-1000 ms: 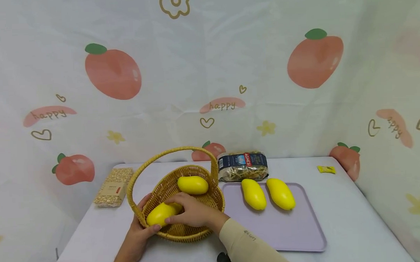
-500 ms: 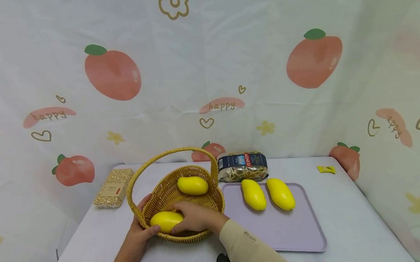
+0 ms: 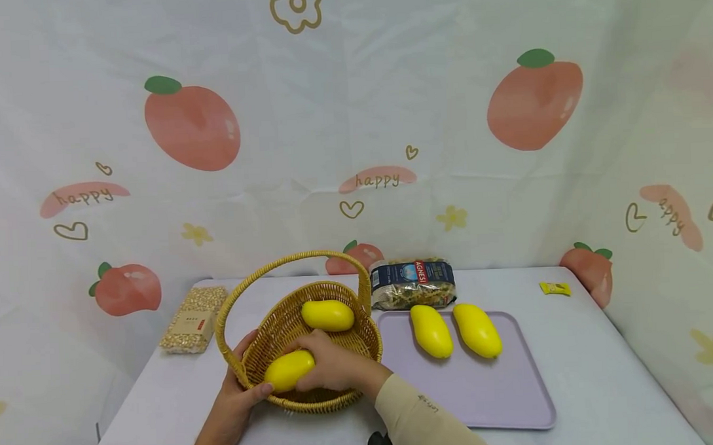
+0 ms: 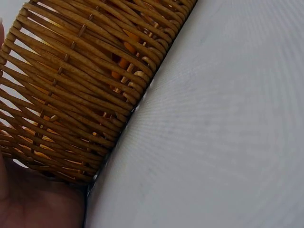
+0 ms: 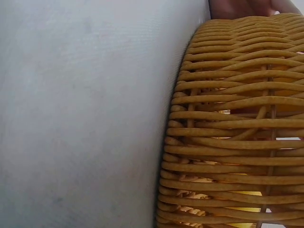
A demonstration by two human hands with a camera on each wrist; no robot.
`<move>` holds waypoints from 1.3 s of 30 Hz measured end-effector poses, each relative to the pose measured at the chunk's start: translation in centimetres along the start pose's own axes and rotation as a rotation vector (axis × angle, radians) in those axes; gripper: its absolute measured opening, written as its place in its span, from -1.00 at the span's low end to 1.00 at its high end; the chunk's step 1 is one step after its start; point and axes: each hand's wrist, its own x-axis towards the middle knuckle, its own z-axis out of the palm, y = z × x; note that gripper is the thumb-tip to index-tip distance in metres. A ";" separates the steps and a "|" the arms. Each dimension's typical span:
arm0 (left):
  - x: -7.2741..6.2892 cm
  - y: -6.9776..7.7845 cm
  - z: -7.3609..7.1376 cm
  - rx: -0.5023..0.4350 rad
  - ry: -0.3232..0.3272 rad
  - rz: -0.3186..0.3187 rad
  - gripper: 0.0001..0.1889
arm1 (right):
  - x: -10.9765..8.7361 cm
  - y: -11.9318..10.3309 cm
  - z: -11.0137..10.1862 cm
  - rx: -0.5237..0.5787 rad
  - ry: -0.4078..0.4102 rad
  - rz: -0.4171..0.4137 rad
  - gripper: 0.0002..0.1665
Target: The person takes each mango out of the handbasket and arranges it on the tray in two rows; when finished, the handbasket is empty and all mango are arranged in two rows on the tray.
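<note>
A wicker basket (image 3: pixel 275 325) with a tall arched handle stands at the left-centre of the table in the head view. My left hand (image 3: pixel 237 395) grips its left side, thumb over the rim. Reaching inside, my right hand (image 3: pixel 330 364) holds a yellow mango (image 3: pixel 288 371) near the front rim, and the left thumb tip is right by that mango. A second yellow mango (image 3: pixel 328 315) lies further back in the basket. Woven basket wall (image 4: pixel 80 80) fills much of the left wrist view, with left palm (image 4: pixel 42 202) below. The right wrist view shows the wall (image 5: pixel 232 142), hiding the right fingers.
Two more mangoes (image 3: pixel 431 331) (image 3: pixel 477 330) lie on a lilac tray (image 3: pixel 486 401) to the right. Behind it is an AGNESI pasta bag (image 3: pixel 412 284). A grain pack (image 3: pixel 193 320) lies left, a small yellow wrapper (image 3: pixel 555 288) far right, a black object (image 3: pixel 380 444) in front.
The mango in my right hand has shifted right along the basket's front and turned slightly. My left hand, the basket and the other mangoes have stayed in place.
</note>
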 end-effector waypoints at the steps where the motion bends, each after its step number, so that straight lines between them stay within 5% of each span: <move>1: 0.0 0.0 0.0 0.005 0.005 -0.007 0.06 | 0.0 0.0 0.0 -0.002 0.019 0.003 -0.35; 14: -0.2 0.2 0.4 0.007 0.028 -0.013 0.06 | -0.4 -0.1 -0.4 0.158 0.169 -0.001 -0.27; 30: -0.2 0.2 0.2 0.001 0.025 -0.016 0.06 | -2.7 -1.0 -1.1 0.197 0.221 -0.110 -0.34; 39: -0.2 0.1 0.3 -0.015 0.000 0.010 0.05 | -5.7 -1.0 -2.0 0.428 0.246 -0.151 -0.25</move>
